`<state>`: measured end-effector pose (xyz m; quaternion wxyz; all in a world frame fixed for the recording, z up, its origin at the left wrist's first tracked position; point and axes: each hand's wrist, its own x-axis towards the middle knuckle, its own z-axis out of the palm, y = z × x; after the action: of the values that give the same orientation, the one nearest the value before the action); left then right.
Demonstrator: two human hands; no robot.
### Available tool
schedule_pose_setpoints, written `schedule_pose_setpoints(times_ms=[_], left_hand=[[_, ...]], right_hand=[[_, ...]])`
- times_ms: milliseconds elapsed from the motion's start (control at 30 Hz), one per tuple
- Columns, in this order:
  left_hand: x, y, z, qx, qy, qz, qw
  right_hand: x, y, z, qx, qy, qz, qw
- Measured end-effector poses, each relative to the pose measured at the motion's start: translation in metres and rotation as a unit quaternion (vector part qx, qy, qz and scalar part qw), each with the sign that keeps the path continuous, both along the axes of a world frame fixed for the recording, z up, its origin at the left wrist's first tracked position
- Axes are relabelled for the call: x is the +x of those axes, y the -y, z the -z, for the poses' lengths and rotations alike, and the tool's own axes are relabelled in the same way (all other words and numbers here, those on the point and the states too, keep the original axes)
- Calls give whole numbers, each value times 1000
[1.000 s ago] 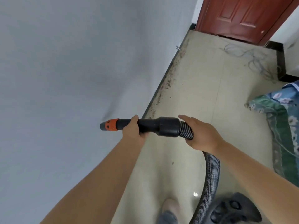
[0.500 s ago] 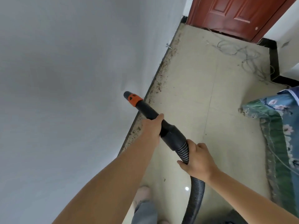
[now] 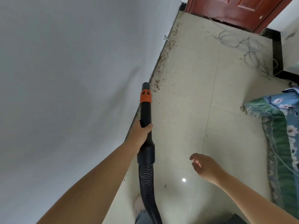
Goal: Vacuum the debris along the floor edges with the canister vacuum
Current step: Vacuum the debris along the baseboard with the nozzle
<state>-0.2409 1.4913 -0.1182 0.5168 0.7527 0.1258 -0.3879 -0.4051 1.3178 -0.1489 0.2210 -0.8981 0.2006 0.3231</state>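
My left hand (image 3: 140, 132) grips the black vacuum nozzle (image 3: 146, 109), which has an orange collar near its tip. The tip points along the wall's base, just short of a strip of brown debris (image 3: 162, 65) that runs along the floor edge toward the door. The ribbed black hose (image 3: 146, 180) trails from the nozzle down to the bottom of the view. My right hand (image 3: 204, 166) hovers free over the tiles to the right of the hose, fingers loosely curled, holding nothing. The canister is barely in view at the bottom edge.
A grey wall (image 3: 72, 78) fills the left. A red-brown door (image 3: 234, 10) stands at the far end, with tangled thin cables (image 3: 246, 46) on the floor before it. A floral quilt (image 3: 281, 126) lies at the right. A metal door stop (image 3: 167, 38) sticks out near the wall base.
The nozzle has swung from pointing left at the wall to pointing forward along the floor edge. My right hand has let go of the hose and moved right.
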Motion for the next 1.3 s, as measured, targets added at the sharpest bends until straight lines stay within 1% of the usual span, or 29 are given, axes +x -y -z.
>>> schedule_pose_setpoints(times_ms=[100, 233, 300, 333, 367, 433, 467, 600, 700, 767, 833, 900, 967, 1067, 1133, 1233, 1300], left_hand=[[9, -16, 7, 39, 31, 62, 997], [11, -31, 18, 117, 48, 179, 976], [12, -34, 21, 132, 51, 231, 963], [14, -34, 22, 140, 55, 251, 956], [15, -33, 23, 147, 55, 265, 951], [19, -27, 22, 157, 45, 278, 946], [20, -21, 21, 163, 40, 282, 945], [24, 17, 18, 194, 29, 290, 937], [26, 55, 22, 201, 28, 280, 938], [26, 77, 27, 196, 34, 266, 943], [24, 90, 33, 170, 14, 236, 957], [16, 92, 41, 133, -40, 207, 968], [2, 88, 50, 100, -90, 195, 972], [-19, 78, 62, 53, -126, 123, 983], [-33, 69, 69, 34, -134, 66, 988], [-60, 57, 77, 86, -108, 15, 990], [-78, 57, 82, 102, -89, 1, 991]], right_hand=[[22, 5, -4, -20, 25, 8, 999], [64, 8, -8, 8, 47, 23, 999], [92, 9, -7, 41, 63, 42, 996], [106, 9, -7, 79, 65, 76, 992], [119, 9, -8, 136, 61, 128, 981], [143, 8, -6, 256, 29, 227, 939], [155, 9, -5, 299, 3, 255, 920], [196, 18, 9, 408, -86, 289, 862], [210, 37, 15, 449, -108, 352, 814], [212, 58, 18, 465, -105, 359, 802], [216, 78, 20, 476, -97, 360, 797], [222, 90, 23, 470, -91, 366, 798], [223, 91, 26, 449, -91, 371, 808], [222, 80, 35, 416, -99, 372, 824], [222, 73, 40, 402, -94, 382, 827], [220, 60, 49, 386, -95, 402, 825], [210, 47, 53, 369, -107, 394, 835]])
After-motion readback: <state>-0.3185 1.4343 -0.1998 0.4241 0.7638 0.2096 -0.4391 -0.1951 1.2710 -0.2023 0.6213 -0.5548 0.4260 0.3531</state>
